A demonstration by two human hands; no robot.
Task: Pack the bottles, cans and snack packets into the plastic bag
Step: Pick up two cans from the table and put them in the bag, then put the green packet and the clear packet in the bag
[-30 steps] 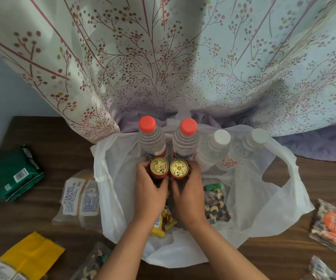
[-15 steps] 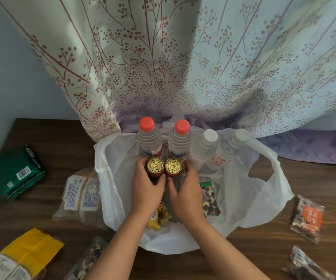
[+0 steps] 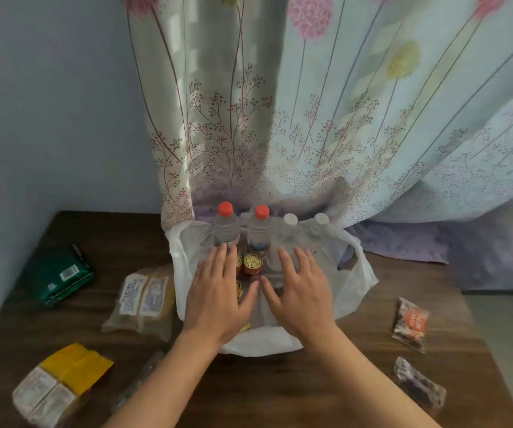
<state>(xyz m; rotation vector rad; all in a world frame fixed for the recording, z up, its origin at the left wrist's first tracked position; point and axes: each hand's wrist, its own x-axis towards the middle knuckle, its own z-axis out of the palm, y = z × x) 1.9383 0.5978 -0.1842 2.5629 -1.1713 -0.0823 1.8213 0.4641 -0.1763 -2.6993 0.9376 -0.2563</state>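
A white plastic bag (image 3: pixel 351 288) lies open on the wooden table. Inside it stand two bottles with red caps (image 3: pixel 225 225) (image 3: pixel 260 228) and two with white caps (image 3: pixel 287 233) (image 3: pixel 318 227), with two gold-topped red cans (image 3: pixel 252 263) in front of them. My left hand (image 3: pixel 218 296) and my right hand (image 3: pixel 300 293) hover flat over the bag, fingers spread, holding nothing. A yellow snack packet (image 3: pixel 243 327) peeks out from under my left hand inside the bag.
On the table (image 3: pixel 280 396), left of the bag lie a green packet (image 3: pixel 59 274), a clear pack of cakes (image 3: pixel 142 299) and a yellow pack (image 3: pixel 60 381). Two small snack packets (image 3: pixel 411 324) (image 3: pixel 419 387) lie on the right. A flowered curtain (image 3: pixel 311 118) hangs behind.
Both hands have let go of the two cans and pulled back with fingers spread. The cans stay standing in the bag. The camera has tilted up and back.
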